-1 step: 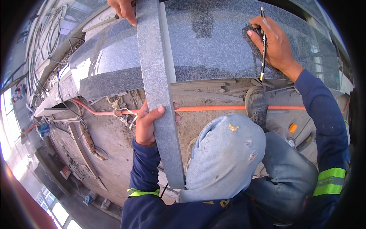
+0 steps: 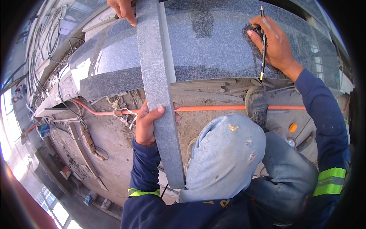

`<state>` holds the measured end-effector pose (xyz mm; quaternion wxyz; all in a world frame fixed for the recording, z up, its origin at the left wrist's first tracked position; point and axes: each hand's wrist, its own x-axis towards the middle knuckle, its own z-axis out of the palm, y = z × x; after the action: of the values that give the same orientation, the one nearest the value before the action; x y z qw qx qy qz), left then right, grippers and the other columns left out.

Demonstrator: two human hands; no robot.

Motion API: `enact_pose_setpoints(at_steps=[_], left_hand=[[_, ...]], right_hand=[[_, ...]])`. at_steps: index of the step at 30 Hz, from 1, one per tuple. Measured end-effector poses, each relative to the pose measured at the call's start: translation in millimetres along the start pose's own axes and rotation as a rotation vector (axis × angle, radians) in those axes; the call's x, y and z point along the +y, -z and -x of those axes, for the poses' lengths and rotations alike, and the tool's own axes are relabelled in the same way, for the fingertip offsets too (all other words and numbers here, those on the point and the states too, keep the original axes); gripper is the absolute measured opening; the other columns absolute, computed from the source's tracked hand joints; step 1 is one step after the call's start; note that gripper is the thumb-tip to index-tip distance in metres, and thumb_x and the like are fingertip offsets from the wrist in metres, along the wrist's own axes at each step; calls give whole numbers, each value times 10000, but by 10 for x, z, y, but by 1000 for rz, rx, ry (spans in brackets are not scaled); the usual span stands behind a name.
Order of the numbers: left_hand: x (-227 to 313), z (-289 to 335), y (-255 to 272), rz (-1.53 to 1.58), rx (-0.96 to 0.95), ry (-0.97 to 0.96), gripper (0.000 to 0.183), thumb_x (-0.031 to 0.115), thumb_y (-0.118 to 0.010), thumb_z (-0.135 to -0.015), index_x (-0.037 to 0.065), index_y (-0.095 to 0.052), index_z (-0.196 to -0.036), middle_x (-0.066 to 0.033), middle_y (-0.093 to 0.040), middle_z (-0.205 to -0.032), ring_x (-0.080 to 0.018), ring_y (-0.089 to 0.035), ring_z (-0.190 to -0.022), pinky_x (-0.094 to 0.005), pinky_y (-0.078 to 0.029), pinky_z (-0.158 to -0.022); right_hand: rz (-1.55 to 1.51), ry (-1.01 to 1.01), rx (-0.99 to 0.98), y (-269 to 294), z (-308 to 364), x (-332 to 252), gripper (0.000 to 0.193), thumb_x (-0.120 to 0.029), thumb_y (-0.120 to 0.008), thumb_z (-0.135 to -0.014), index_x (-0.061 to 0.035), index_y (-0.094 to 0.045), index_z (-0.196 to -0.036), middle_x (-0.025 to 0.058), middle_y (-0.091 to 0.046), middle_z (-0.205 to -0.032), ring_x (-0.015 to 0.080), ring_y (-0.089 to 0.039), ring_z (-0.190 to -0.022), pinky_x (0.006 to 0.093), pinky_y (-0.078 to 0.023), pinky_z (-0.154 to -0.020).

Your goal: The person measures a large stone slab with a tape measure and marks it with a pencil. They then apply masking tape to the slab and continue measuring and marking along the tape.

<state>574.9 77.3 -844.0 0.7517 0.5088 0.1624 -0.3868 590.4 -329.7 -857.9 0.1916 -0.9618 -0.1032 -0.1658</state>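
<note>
A long grey stone strip [image 2: 154,68] lies across a polished dark granite slab [image 2: 213,45] and sticks out past its near edge toward my leg. My left hand [image 2: 148,124] grips the overhanging part, thumb on top and fingertips showing at its right side. Along the strip's right side on the slab runs a thin white piece [image 2: 169,49]. My right hand [image 2: 276,44] rests at the slab's right part, closed round a black pencil [image 2: 263,49] whose bare wooden tip points away from me. At the strip's far end, another person's hand [image 2: 124,9] touches its left side.
An orange hose [image 2: 213,108] crosses the dusty floor beneath the slab's near edge. Loose cables [image 2: 49,42] hang at the left, and an angle grinder-like tool [image 2: 88,141] lies on the floor. My shoe [image 2: 256,105] stands near stone offcuts [image 2: 213,84]; a yellow piece [image 2: 292,127] lies at right.
</note>
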Motion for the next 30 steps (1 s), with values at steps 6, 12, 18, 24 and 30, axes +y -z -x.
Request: enact_pose_setpoints(at_steps=[6, 12, 18, 24, 30], left_hand=[[14, -56, 31, -14, -14, -11, 497, 148, -658, -899, -48, -438, -1300, -279, -671, -1066, -335, -726, -817, -414, -618, -664], [19, -67, 48, -7, -5, 10, 522, 152, -665, -896, -47, -429, -1317, -281, -673, -1058, -334, -729, -810, -404, -614, -677], [45, -60, -12, -63, 7, -31, 569, 148, -678, -888, -50, -401, -1344, -291, -666, -1047, -335, -729, -798, -405, -611, -689], [94, -41, -96, -80, 18, -61, 610, 128, -676, -886, -42, -361, -1380, -281, -659, -1048, -337, -727, -798, -409, -610, -695], [108, -52, -97, -65, 19, -40, 595, 109, -664, -891, -29, -359, -1384, -270, -656, -1056, -326, -720, -800, -416, -611, -705]], right_hand=[[-1, -18, -8, 1, 1, 32, 251, -165, -699, -924, -65, -589, -1126, 98, -611, -936, 268, -630, -850, 362, -507, -732], [-5, 28, 33, -25, 3, 63, 252, -159, -703, -923, -63, -588, -1125, 89, -610, -925, 249, -622, -837, 351, -506, -724], [-212, -152, -18, -12, -213, -98, 302, -321, -556, -1022, -69, -642, -1166, 61, -608, -880, 167, -593, -796, 312, -486, -704], [-609, -286, 175, -807, -997, -557, 329, -355, -527, -1014, -76, -699, -1041, 43, -663, -825, 114, -586, -656, 279, -481, -601], [-686, -344, 331, -1087, -1523, -737, 157, -148, -665, -814, -5, -609, -782, 151, -655, -739, 267, -640, -681, 396, -486, -628]])
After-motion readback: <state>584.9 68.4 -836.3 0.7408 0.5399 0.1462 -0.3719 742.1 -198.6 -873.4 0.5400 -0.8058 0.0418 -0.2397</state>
